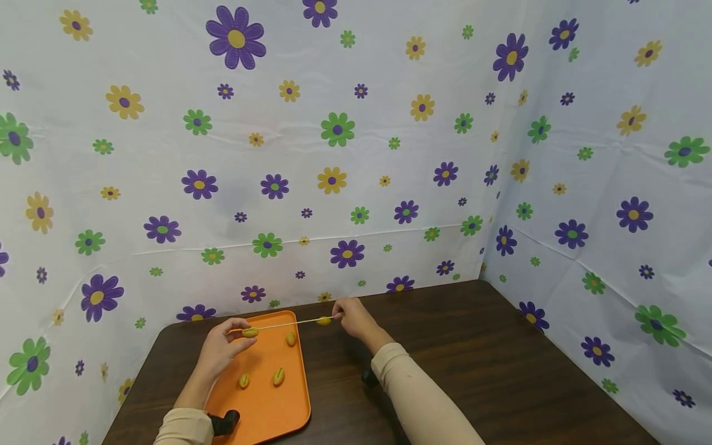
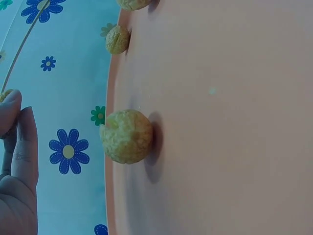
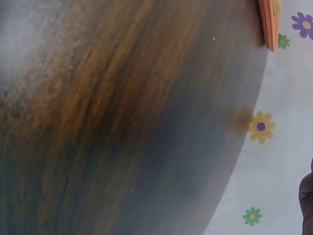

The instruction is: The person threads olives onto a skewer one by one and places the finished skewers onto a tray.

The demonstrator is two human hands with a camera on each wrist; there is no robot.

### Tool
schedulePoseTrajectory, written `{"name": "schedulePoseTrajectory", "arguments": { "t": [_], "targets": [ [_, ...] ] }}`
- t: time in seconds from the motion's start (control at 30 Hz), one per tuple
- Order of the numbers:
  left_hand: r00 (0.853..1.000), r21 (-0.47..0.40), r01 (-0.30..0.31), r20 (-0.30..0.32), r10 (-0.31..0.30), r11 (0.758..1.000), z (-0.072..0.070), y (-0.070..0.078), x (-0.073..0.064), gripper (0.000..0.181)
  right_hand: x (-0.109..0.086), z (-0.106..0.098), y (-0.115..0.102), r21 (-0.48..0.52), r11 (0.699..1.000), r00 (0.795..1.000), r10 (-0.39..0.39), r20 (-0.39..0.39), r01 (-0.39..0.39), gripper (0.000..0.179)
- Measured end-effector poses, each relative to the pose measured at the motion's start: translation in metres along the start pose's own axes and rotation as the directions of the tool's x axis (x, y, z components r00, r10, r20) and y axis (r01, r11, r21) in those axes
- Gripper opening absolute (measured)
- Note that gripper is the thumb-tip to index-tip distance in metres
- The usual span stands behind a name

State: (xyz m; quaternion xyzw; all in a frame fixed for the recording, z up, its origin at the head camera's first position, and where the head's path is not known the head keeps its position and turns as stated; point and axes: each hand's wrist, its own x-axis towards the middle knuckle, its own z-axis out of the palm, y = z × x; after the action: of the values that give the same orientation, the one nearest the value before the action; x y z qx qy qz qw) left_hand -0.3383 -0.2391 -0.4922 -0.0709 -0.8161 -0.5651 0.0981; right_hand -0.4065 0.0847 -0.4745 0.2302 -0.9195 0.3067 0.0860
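Observation:
My left hand (image 1: 218, 347) pinches a wrinkled yellow nut-like piece (image 1: 250, 332) between thumb and fingers, above the far part of an orange tray (image 1: 261, 414). From it a thin pale string (image 1: 295, 322) runs nearly straight to my right hand (image 1: 356, 321), whose fingertips pinch its other end. A second yellow piece (image 1: 324, 321) hangs on the string close to the right fingertips. In the left wrist view the thumb and fingers (image 2: 24, 142) show at the left edge, with the string rising from them. Only a sliver of the right hand (image 3: 306, 198) appears in the right wrist view.
Three more yellow pieces lie on the tray: one at the far right (image 1: 291, 339), one mid-right (image 1: 279, 376) and one further left (image 1: 243, 381). The dark wooden table (image 1: 473, 352) extends to the right. A flowered cloth (image 1: 367, 191) hangs behind it.

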Motion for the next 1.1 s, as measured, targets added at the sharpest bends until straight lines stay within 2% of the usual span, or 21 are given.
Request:
{"name": "schedulePoseTrajectory", "arguments": {
  "t": [0.13,0.37,0.6,0.7,0.83,0.93,1.0,1.1],
  "targets": [
    [1.0,-0.006,0.01,-0.001,-0.01,1.0,0.0,0.003,-0.001,0.032,0.0,0.0,0.0,-0.01,1.0,1.0,-0.015,-0.004,0.015,0.023],
    [0.995,0.036,0.088,-0.045,-0.087,0.995,0.0,0.008,-0.001,0.037,0.002,0.002,0.002,-0.024,1.0,1.0,0.004,0.013,-0.003,0.025],
    [0.981,-0.109,0.14,-0.117,-0.153,0.984,0.002,0.006,-0.001,0.051,0.002,0.002,0.0,-0.014,1.0,1.0,0.015,0.015,-0.015,0.023],
    [0.975,-0.238,0.144,-0.134,-0.179,0.961,0.005,0.005,0.0,0.05,0.002,0.002,0.0,-0.021,1.0,1.0,0.016,0.014,-0.015,0.024],
    [0.968,-0.429,0.143,-0.129,-0.217,0.892,0.01,0.004,0.002,0.035,0.003,0.003,0.0,-0.032,0.999,1.0,0.022,0.018,-0.022,0.025],
    [0.964,-0.496,0.14,-0.127,-0.232,0.857,0.013,0.005,0.003,0.021,0.003,0.005,0.0,-0.036,0.999,1.0,0.026,0.016,-0.026,0.026],
    [0.962,-0.509,0.14,-0.131,-0.238,0.849,0.015,0.006,0.003,0.018,0.004,0.005,0.001,-0.035,0.999,1.0,0.026,0.015,-0.025,0.025],
    [0.961,-0.498,0.131,-0.149,-0.233,0.857,0.018,0.009,0.004,0.025,0.003,0.005,0.001,-0.035,0.999,1.0,0.016,0.008,-0.015,0.024]
  ]
}}
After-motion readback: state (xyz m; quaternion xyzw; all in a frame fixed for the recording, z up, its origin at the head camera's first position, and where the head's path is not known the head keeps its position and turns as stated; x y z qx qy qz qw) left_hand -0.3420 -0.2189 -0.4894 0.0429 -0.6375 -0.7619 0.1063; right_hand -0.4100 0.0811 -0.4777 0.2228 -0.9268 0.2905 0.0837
